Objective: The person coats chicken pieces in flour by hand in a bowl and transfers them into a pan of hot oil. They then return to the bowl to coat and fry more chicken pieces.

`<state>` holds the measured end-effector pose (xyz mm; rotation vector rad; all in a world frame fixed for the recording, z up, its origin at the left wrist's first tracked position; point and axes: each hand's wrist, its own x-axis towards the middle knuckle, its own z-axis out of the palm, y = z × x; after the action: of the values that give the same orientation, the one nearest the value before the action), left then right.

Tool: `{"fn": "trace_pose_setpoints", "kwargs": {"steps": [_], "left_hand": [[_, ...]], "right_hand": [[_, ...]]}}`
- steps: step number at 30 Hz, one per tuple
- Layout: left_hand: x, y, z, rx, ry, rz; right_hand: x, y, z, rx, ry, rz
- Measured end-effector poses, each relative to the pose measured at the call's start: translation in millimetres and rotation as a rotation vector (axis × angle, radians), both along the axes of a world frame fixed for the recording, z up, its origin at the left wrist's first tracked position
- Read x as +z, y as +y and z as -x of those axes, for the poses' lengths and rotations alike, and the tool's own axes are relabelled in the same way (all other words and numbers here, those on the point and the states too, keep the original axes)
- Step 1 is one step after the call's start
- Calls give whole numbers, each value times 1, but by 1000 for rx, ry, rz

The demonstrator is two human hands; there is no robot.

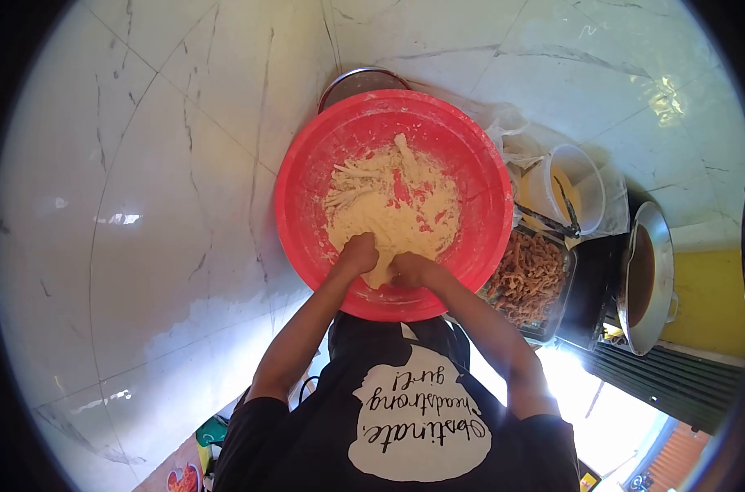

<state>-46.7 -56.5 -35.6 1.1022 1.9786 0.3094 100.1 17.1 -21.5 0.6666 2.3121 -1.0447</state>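
A large red basin (pixel 295 238) holds pale flour (pixel 389 215) with flour-coated strips (pixel 352 182) heaped on its far left side. My left hand (pixel 358 252) is closed, knuckles up, in the near part of the flour. Just to its right, my right hand (pixel 411 269) is curled with the fingers down in the flour. Between the two hands lies a pale floury lump (pixel 378 275). Whatever the fingers pinch is hidden by the hands and flour.
Right of the basin sits a glass tray of brown fried strips (pixel 528 275). Behind it stand a clear tub of yellowish liquid (pixel 581 184) and dark tongs (pixel 553 223). Farther right is a wide metal pan (pixel 655 279) with brown liquid. Marbled tile walls (pixel 184 164) rise around.
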Motion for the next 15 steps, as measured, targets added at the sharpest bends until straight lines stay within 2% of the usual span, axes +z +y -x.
{"fn": "trace_pose_setpoints", "kwargs": {"steps": [3,5,7,9,10,12,14,15], "left_hand": [[-2,0,1,16,-27,-26],[-1,1,3,11,-81,-66],[-5,4,5,1,-137,-107],[-6,7,6,80,-453,-143],[-6,8,6,80,-453,-143],[-5,9,6,212,-661,-74],[-3,9,6,234,-585,-134],[-2,8,6,260,-508,-194]], "right_hand": [[9,-3,2,42,6,147],[10,5,-1,-15,62,269],[4,13,-5,-101,119,272],[2,21,-8,-191,175,273],[4,25,-8,-271,213,263],[3,31,-8,-355,253,252],[-4,34,-8,-571,337,397],[-1,33,-7,-571,338,397]]}}
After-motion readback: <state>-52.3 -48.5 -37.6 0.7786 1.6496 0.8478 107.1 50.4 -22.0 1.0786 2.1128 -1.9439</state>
